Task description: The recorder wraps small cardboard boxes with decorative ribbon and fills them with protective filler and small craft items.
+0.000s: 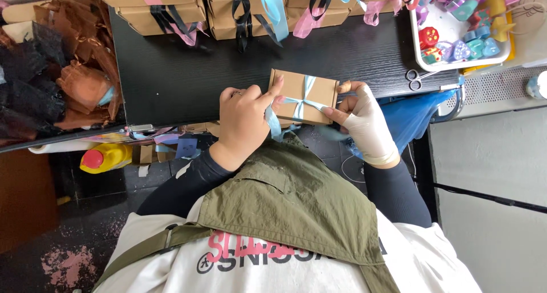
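Left hand [245,119], gloved right hand [364,122] pinch blue ribbon [302,101] across kraft box [302,96].

Small gift-packing workshop

A black wood-grain bench [188,71] is the landmark: along its far edge stand stacked brown cardboard gift boxes tied with black, pink and blue ribbons [228,11]; off its right end sits a white tray of small coloured trinkets [456,42], with steel scissors [419,78] just before it; left of it lie heaped brown and black organza pouches [62,71].
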